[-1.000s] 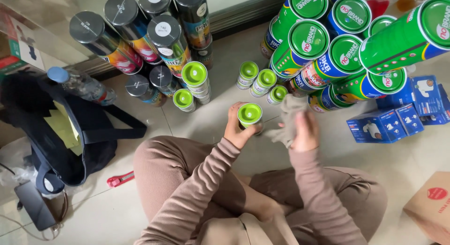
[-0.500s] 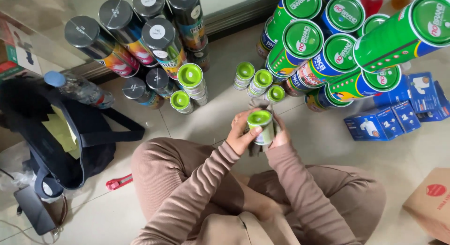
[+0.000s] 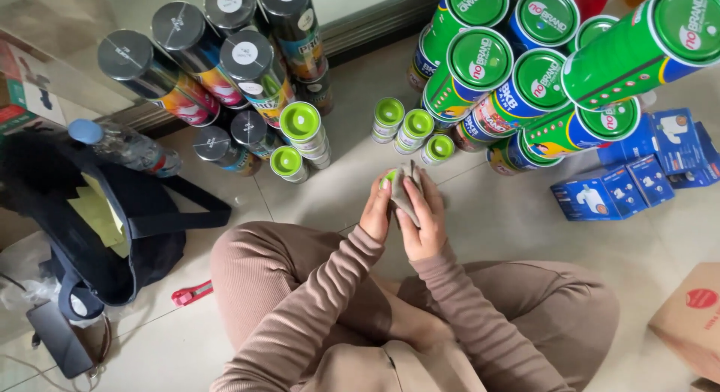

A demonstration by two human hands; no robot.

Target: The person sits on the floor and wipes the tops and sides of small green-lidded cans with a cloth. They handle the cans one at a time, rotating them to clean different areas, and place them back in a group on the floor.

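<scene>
I sit cross-legged on a tiled floor. My left hand (image 3: 376, 210) grips a small can with a green lid (image 3: 388, 178) from its left side. My right hand (image 3: 424, 219) presses a grey cloth (image 3: 406, 188) over the can's top and right side. The cloth hides most of the can. Just beyond my hands stand three small green-lidded cans (image 3: 415, 130) on the floor.
Tall green-lidded canisters (image 3: 525, 77) are stacked at the upper right, dark-lidded canisters (image 3: 225, 55) at the upper left. More small green-lidded cans (image 3: 300, 133) stand left of centre. Blue boxes (image 3: 637, 167) lie right, a black bag (image 3: 97, 227) left, a red cutter (image 3: 191, 293) by my knee.
A second ago my left hand held the can alone and my right held the cloth apart. Now both hands are together, with the cloth wrapped over the can.
</scene>
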